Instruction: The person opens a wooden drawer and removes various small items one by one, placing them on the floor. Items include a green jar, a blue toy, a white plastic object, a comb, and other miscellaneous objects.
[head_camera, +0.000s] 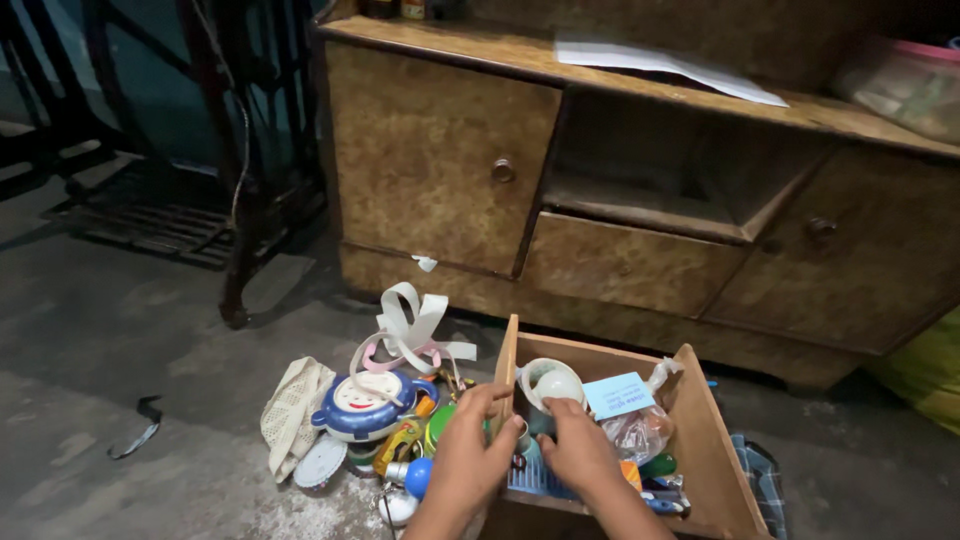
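Fingers (497, 398) of the left hand (470, 455) curl over the left wall of the wooden drawer (712, 450), gripping its top edge; thumb sits on the outer side. Right hand (578, 450) is inside the drawer, fingers bent down into the clutter w/ tips hidden, so can't tell if they're closed on anything. Just under that hand: a blue ribbed plastic piece (530, 478); to its right, small coloured odds & ends. Just beyond the right fingertips: a white roll of tape (548, 383), touching or nearly so. Right of it, a light blue card (618, 394) over a clear plastic bag (640, 430).

Left of the left hand, on the concrete floor (120, 330): a blue ball-shaped item (417, 476), a green round lid (438, 425), then a blue-and-white face-shaped toy (365, 402), a white mesh cloth (292, 410) & a small round white lid (321, 462). Slightly farther: looped white straps (415, 330). Well left, a dark strap (140, 432) lies alone.

Beyond the drawer: a brown wooden cabinet (430, 160) w/ an empty drawer slot (660, 165); white papers (660, 62) on top. Far left: dark metal frame (240, 150).
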